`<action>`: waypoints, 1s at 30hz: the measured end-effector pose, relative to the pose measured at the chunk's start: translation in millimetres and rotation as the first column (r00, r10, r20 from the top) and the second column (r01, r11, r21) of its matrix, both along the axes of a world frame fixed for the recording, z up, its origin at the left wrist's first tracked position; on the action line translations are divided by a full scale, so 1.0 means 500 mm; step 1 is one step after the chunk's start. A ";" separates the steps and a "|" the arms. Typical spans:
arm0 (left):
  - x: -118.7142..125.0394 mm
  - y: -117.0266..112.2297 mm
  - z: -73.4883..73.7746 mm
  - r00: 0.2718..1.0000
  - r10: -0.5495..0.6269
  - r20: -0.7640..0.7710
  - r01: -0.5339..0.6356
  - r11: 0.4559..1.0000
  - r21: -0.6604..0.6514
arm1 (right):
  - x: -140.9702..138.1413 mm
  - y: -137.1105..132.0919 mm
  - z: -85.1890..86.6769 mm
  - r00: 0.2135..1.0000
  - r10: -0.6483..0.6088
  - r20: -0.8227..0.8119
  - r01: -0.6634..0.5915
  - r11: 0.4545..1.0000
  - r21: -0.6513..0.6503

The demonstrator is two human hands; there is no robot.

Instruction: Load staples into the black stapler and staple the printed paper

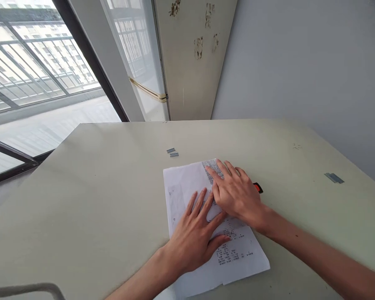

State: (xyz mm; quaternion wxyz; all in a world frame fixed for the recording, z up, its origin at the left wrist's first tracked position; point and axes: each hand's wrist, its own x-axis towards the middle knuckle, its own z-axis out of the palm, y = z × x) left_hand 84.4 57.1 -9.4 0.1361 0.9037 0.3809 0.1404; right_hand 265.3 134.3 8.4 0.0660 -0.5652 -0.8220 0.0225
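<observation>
Printed sheets of paper (187, 287) lie on the table, with small dark text and a dense printed block near the top edge. My left hand (195, 237) rests flat on the paper's middle, its fingers stretched and spread. Across the upper right part of the paper lies my right hand (236, 191), palm down with the fingers extended. The two hands meet near the left fingertips. A small black and red object (258, 188) pokes out beside my right hand; most of it is hidden, and its kind cannot be made out.
Grey staple-like strips (172, 152) lie beyond the paper, and more grey strips (333, 178) sit at the right on the pale table (81, 216). A fridge (190, 75) stands behind the table, with a wall at right and a window at left. A grey curved bar (28, 288) shows at lower left.
</observation>
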 end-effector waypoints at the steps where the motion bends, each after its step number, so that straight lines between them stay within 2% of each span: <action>1: 0.000 0.000 0.001 1.000 0.000 0.001 0.000 1.000 -0.001 | 0.000 0.001 -0.001 1.000 0.005 0.004 -0.005 1.000 0.007; 4: 0.002 -0.002 0.001 1.000 0.005 0.003 -0.005 1.000 -0.004 | 0.008 0.005 0.003 0.997 0.003 -0.074 -0.005 1.000 -0.027; 8: -0.008 -0.003 0.003 1.000 -0.005 -0.018 0.004 1.000 -0.021 | 0.036 0.002 0.021 0.945 -0.076 -0.317 0.033 0.990 -0.140; 9: -0.015 -0.003 0.004 1.000 -0.010 -0.021 0.009 1.000 -0.020 | 0.047 -0.002 0.024 0.922 -0.059 -0.381 0.008 0.991 -0.135; 11: -0.035 -0.001 0.010 0.999 -0.021 -0.026 0.020 1.000 -0.016 | 0.071 -0.013 0.024 0.875 0.061 -0.480 -0.112 0.991 -0.077; 13: -0.061 0.001 0.017 0.998 -0.034 -0.046 0.033 0.999 -0.022 | 0.099 -0.024 0.016 0.830 0.219 -0.513 -0.261 0.965 -0.010; 15: -0.088 0.005 0.025 0.996 -0.044 -0.074 0.042 0.999 -0.035 | 0.127 -0.031 0.001 0.803 0.314 -0.507 -0.342 0.939 0.040; 19: -0.136 0.010 0.040 0.994 -0.037 -0.100 0.030 0.997 -0.072 | 0.170 -0.032 -0.028 0.803 0.310 -0.510 -0.293 0.949 0.116; 21: -0.161 0.012 0.044 0.997 0.001 -0.078 -0.008 0.996 -0.084 | 0.182 -0.030 -0.038 0.798 0.247 -0.550 -0.221 0.969 0.114; 24: -0.211 0.013 0.041 0.989 0.144 -0.021 -0.145 0.988 -0.048 | 0.197 -0.028 -0.045 0.767 0.153 -0.623 -0.146 0.987 0.063; 27: -0.271 0.006 0.030 0.950 0.313 -0.014 -0.313 0.950 0.008 | 0.213 -0.025 -0.046 0.735 0.174 -0.656 -0.209 0.978 0.025; 30: -0.317 -0.007 0.019 0.917 0.393 -0.074 -0.391 0.920 0.033 | 0.230 -0.021 -0.044 0.729 0.222 -0.647 -0.310 0.951 -0.022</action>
